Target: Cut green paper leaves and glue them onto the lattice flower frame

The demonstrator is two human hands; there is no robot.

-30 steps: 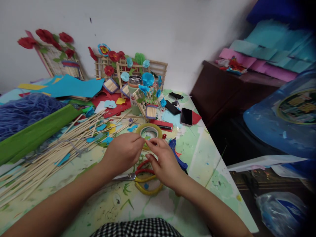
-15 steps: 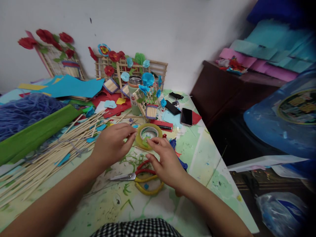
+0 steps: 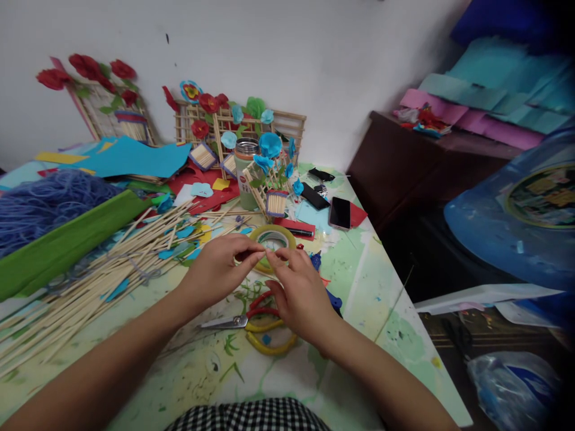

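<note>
Above the table [image 3: 381,383], fingertips of the left hand [image 3: 220,263] and right hand [image 3: 302,294] nearly meet; whether they pinch anything cannot be told. A yellowish tape roll [image 3: 291,240] lies just beyond, scissors [image 3: 242,321] nearer the table's front edge.

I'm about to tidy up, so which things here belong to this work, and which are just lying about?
Likely part of the work: scissors, tape roll, thin sticks, green paper. Anything between left hand and right hand is too small to tell.
Probably just lying about: phone, bottle, plastic bag.
</note>
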